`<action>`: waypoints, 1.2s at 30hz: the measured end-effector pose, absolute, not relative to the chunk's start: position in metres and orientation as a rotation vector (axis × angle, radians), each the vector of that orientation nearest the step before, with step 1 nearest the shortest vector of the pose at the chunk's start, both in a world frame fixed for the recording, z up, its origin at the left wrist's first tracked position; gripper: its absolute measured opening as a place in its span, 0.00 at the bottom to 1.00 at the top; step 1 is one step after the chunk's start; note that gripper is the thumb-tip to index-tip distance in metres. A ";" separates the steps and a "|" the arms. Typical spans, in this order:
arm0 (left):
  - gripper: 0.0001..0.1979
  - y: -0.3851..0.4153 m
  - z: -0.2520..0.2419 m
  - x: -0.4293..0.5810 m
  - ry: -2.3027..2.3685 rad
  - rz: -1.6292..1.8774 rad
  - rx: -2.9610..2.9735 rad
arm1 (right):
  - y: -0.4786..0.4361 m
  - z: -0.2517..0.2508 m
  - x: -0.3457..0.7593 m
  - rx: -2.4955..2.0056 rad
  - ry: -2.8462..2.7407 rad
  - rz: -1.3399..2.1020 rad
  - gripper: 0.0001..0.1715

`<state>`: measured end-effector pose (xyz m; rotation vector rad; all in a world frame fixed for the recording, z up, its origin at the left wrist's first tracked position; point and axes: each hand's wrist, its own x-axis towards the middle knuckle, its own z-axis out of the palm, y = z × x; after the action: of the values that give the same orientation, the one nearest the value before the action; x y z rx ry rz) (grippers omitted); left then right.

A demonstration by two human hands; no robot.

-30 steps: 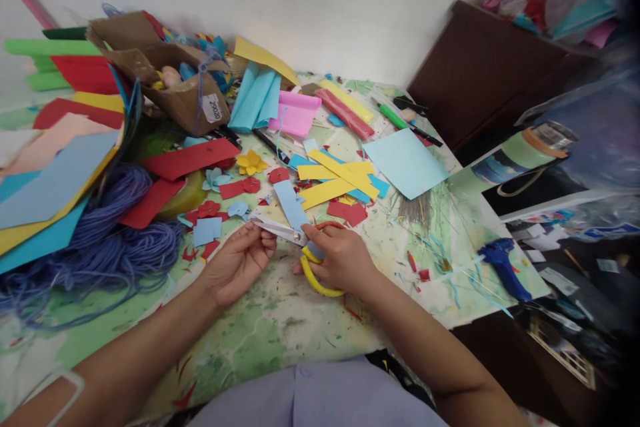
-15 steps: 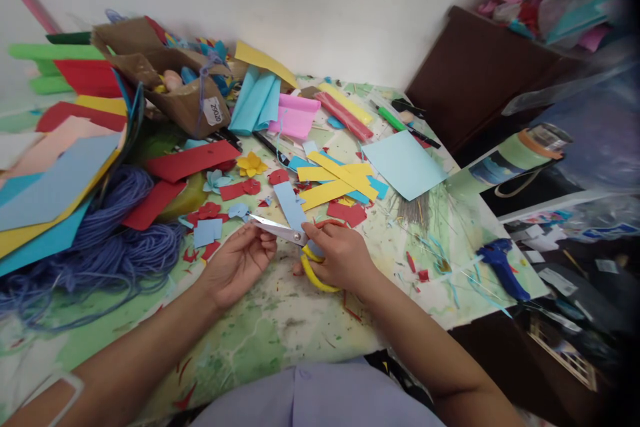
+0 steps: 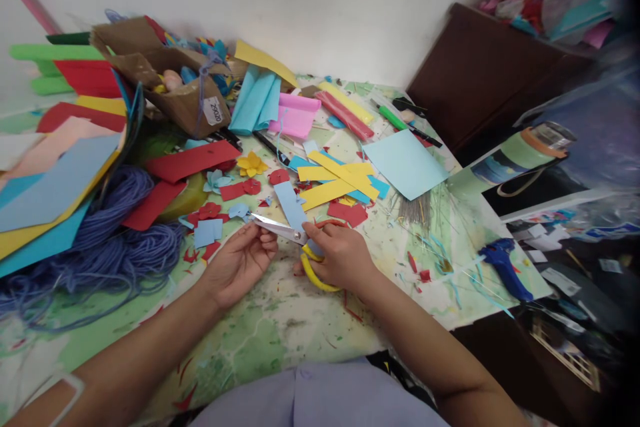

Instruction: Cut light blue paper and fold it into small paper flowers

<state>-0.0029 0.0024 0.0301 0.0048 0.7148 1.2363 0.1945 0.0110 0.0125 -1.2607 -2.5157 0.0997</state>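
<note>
My right hand (image 3: 340, 257) grips the yellow handles of a pair of scissors (image 3: 280, 229), whose steel blades point left across the table. My left hand (image 3: 240, 260) pinches a small piece of paper right at the blades; the piece is too small to name a colour. A light blue paper strip (image 3: 291, 203) lies just beyond the blades, running away from me. Yellow strips (image 3: 335, 177) cross over blue ones further back. Small red and blue paper flowers (image 3: 220, 197) and scraps lie left of the blades.
Coloured paper sheets (image 3: 55, 173) and blue cord (image 3: 115, 240) crowd the left. A brown paper bag (image 3: 170, 73), rolled blue and pink paper (image 3: 273, 107) stand at the back. A light blue square (image 3: 405, 163), markers (image 3: 400, 117) and a blue glue gun (image 3: 503, 267) lie right, near the table edge.
Almost nothing has moved. Both hands stay at the scissors; the blades have shifted only slightly.
</note>
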 end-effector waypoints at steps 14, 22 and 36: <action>0.16 0.003 0.029 -0.003 0.734 1.245 -0.013 | 0.012 0.015 0.194 -1.311 -2.565 0.124 0.32; 0.16 0.002 0.028 -0.006 0.666 1.214 0.005 | 0.012 0.012 0.194 -1.276 -2.552 0.199 0.33; 0.12 0.000 0.027 -0.005 0.667 1.263 0.150 | 0.011 0.012 0.195 -1.253 -2.480 0.309 0.34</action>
<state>-0.0051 0.0001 0.0270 0.1498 0.6673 1.2635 0.1951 0.0114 0.0119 -1.2534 -2.4802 0.3089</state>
